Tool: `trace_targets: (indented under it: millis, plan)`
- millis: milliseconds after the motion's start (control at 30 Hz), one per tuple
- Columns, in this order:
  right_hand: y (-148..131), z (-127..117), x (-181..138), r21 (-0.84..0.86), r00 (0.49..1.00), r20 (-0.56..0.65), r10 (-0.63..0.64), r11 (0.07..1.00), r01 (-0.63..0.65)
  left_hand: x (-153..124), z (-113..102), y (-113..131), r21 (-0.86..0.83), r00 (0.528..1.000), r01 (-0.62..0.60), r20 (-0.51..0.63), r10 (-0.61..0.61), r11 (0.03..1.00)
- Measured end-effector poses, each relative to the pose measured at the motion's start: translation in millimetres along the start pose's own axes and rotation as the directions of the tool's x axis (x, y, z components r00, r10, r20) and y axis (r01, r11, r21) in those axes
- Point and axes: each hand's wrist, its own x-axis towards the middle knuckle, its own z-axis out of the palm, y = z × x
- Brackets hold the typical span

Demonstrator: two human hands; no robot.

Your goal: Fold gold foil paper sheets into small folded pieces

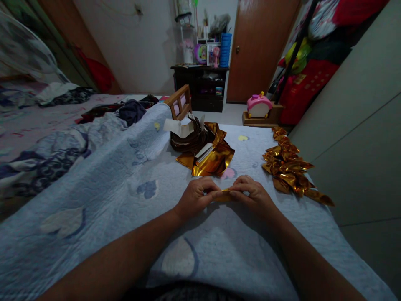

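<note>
Both of my hands meet over the light blue quilt (125,196), pinching one small piece of gold foil paper (224,195) between them. My left hand (198,196) grips its left end with curled fingers, and my right hand (252,195) grips the right end the same way. Most of the paper is hidden under my fingers. Just beyond my hands lies a loose stack of flat gold foil sheets (209,161). A row of several folded gold paper pieces (290,169) runs along the quilt to my right.
A dark bundle with white paper (184,136) sits behind the gold sheets, beside a small wooden frame (180,102). Clothes lie on the bed at left. A grey cabinet wall (360,125) stands close on the right. A dark shelf and a door are at the back.
</note>
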Motion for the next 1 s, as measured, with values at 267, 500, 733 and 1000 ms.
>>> trace_targets:
  millis: [267,500,733,1000]
  plan:
    - [9,-5,2,0.096,0.997,-0.045,0.064,0.994,-0.059,3,-1,-5,-0.084,0.997,0.061,-0.047,-0.065,0.995]
    - [5,-10,4,0.21,0.989,-0.06,0.139,0.97,-0.123,4,2,-7,-0.275,0.977,0.176,-0.067,-0.201,0.945]
    - [4,-17,3,0.274,0.955,-0.137,0.261,0.937,-0.217,6,0,-8,-0.415,0.937,0.288,-0.067,-0.344,0.863]
    - [4,-3,-1,0.61,0.944,0.093,0.317,0.731,-0.306,8,4,-10,-0.578,0.899,0.332,-0.045,-0.435,0.746]
